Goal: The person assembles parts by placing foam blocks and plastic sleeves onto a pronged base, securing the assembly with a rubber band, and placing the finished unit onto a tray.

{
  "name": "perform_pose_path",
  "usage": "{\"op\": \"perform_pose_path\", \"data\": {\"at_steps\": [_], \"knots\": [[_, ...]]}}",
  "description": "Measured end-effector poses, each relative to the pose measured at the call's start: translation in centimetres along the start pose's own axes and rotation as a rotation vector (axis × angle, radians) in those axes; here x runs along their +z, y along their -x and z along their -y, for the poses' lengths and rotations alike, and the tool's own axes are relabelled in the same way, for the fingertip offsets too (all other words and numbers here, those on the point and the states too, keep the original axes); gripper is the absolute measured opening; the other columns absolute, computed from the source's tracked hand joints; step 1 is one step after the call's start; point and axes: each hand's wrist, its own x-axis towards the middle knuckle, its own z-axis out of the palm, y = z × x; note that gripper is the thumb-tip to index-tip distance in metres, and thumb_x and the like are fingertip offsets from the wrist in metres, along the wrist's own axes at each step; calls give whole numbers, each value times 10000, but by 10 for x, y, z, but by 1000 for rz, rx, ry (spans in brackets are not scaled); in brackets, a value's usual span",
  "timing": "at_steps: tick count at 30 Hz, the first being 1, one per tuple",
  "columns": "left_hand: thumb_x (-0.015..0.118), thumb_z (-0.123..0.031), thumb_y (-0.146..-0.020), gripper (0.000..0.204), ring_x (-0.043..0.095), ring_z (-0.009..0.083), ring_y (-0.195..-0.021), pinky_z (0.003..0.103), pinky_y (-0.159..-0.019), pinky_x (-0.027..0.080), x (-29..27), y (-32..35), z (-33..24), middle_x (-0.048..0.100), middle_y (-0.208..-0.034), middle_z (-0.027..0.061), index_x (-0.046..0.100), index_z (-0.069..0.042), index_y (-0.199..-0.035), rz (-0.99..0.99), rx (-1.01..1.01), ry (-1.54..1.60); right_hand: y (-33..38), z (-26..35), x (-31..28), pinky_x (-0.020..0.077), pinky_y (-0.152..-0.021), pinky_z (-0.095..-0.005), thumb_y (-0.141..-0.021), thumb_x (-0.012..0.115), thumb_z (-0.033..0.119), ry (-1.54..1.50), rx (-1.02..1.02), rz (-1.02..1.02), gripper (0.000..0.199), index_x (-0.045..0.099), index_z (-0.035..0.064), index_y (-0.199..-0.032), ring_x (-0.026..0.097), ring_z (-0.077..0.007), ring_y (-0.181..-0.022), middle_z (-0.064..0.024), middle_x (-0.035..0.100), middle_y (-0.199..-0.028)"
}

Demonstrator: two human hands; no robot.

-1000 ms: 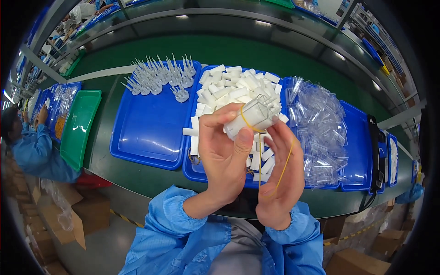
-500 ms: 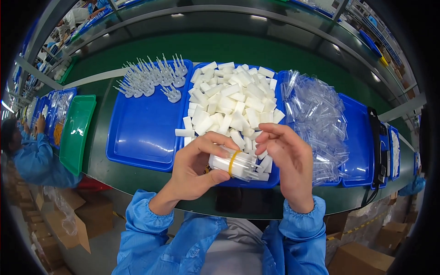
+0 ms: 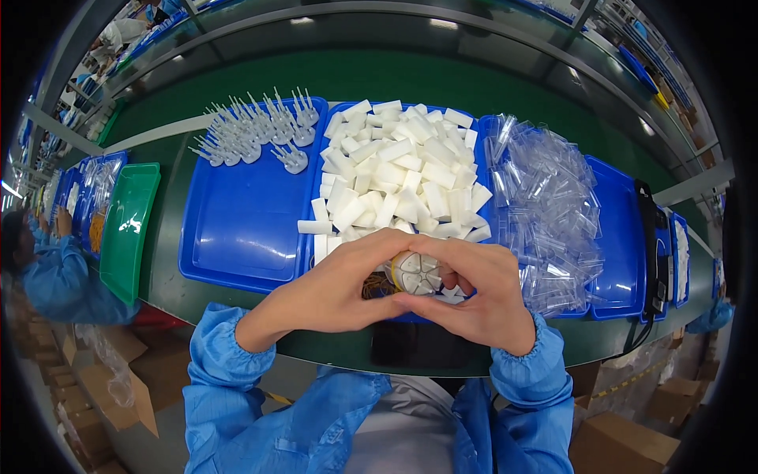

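Observation:
Both hands are wrapped round a bundle of clear plastic tubes (image 3: 418, 273), which shows a round end of white wedge-like parts facing up. A yellow rubber band shows at its left edge. My left hand (image 3: 335, 286) is closed on the bundle from the left and my right hand (image 3: 483, 291) from the right, their thumbs and fingertips nearly meeting. Behind the hands lie many loose white foam blocks (image 3: 410, 170) in a blue tray. Some rubber bands (image 3: 377, 286) show below the left fingers, partly hidden.
Left of the blocks, a blue tray (image 3: 245, 233) carries several upright clusters of thin-tipped pieces (image 3: 257, 130). Loose clear plastic tubes (image 3: 545, 209) fill another tray at the right. A green tray (image 3: 130, 233) stands far left, near a co-worker in a blue sleeve (image 3: 67, 272).
My right hand has come in from the right and closed on the bundle. The bundle has turned from lying sideways to showing its end upward.

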Motion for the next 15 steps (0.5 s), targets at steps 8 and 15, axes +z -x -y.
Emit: {"op": "perform_pose_path", "data": {"at_steps": [8,15], "knots": [[605,-224,-998,441,638,263,-1123,368,-974,506,5,-1,15,628,-1243,174,490,13,-1351,-51,-153,658,-4,-3,-5,460,-560,-280,-658,924,237,-46,125,6,738,607,51,-1298,608,-171,-703,-82,653,-870],[413,-329,-1058,480,632,290,-1132,401,-993,506,8,-3,26,630,-1212,211,497,51,-1339,23,-231,1007,3,-17,13,483,-818,-396,-574,946,213,187,-110,-61,846,580,51,-1318,564,-318,-1033,-141,564,-1221]]}}
